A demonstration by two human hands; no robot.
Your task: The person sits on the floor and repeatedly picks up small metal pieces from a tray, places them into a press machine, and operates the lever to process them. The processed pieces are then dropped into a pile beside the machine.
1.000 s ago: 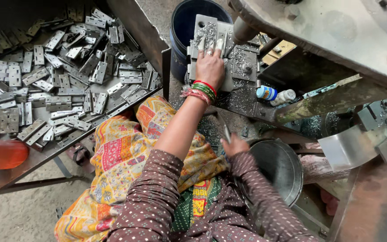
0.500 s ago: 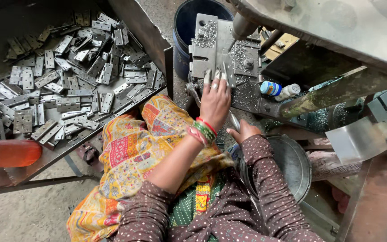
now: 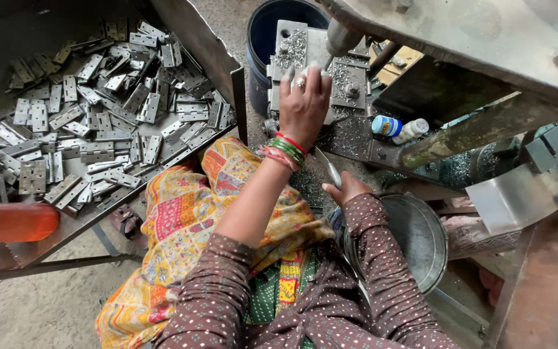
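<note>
A rough workshop floor of grey concrete [image 3: 27, 310] runs along the bottom left, and a heavy steel machine frame [image 3: 485, 39] fills the top right. On the left stands a wide metal tray [image 3: 66, 226] heaped with flat grey hinges [image 3: 98, 123] (some open, some folded, lying every way). A dark blue bucket [image 3: 263, 39] stands behind the machine's work plate [image 3: 356, 132], which is strewn with fine metal shavings. Near the person's right side sits a round metal bowl [image 3: 421, 239].

The left hand [image 3: 303, 106] reaches forward, palm down, its spread fingers [image 3: 289, 74] pressing a grey hinge plate [image 3: 292, 45] flat on the fixture just beside the drill spindle [image 3: 342, 35]; it pins the plate rather than grasping it. The plate is dull, drilled with holes and dusted with shavings. Red and green bangles [image 3: 285, 148] circle that wrist.

The right hand [image 3: 347, 189] rests low by the bowl's rim, closed around a thin metal rod [image 3: 329, 169] that sticks upward. Two small bottles [image 3: 398, 128], one blue-capped, lie on the work plate.
</note>
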